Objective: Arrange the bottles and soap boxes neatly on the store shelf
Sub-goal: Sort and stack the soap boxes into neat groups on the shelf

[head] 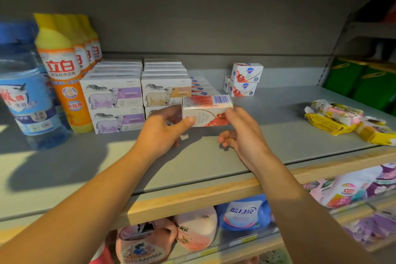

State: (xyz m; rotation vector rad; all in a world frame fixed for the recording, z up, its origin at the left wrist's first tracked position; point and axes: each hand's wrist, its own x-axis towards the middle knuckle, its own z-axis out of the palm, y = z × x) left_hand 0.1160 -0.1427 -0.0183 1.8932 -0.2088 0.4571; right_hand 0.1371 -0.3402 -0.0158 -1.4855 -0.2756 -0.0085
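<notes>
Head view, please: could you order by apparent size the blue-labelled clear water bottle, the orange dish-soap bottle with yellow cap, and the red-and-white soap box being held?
1. Blue-labelled clear water bottle, though it is nearest and partly cropped.
2. Orange dish-soap bottle with yellow cap.
3. Red-and-white soap box, held between left hand and right hand.

Shop, stocked shelf (278,118), soap boxes (111,92), likely detergents (62,66)

We count four orange, yellow-capped plastic detergent bottles (64,75) and three white-and-red cardboard soap boxes (244,79) stacked behind.
</notes>
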